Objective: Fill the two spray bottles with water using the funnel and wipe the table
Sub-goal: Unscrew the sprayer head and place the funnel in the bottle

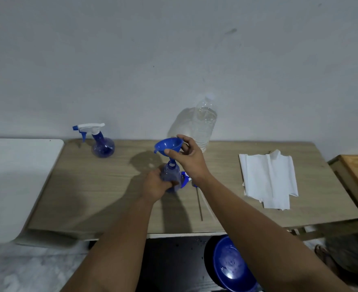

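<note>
The right hand (187, 160) pinches the blue funnel (168, 146) by its rim, thumb on the near side and fingers curled over the far edge, with the spout hanging just above the open neck of the bottle (170, 175) below it; whether the tip has entered the neck I cannot tell. The left hand (156, 184) wraps round that bottle's body, fingers curled about it, steadying it on the table (89, 197). Just right of the gripped bottle, tucked under the right wrist, lies its spray head (185, 180), its thin tube (199, 204) trailing toward the near edge. Behind the funnel, close to the wall, stands a clear water bottle (205, 121). Well left of the hands stands the second sprayer (99, 140), its trigger top on. Well right of the hands lie folded white paper towels (268, 178). Down under the right forearm, below the table edge, sits a blue bowl (230, 266).
</note>
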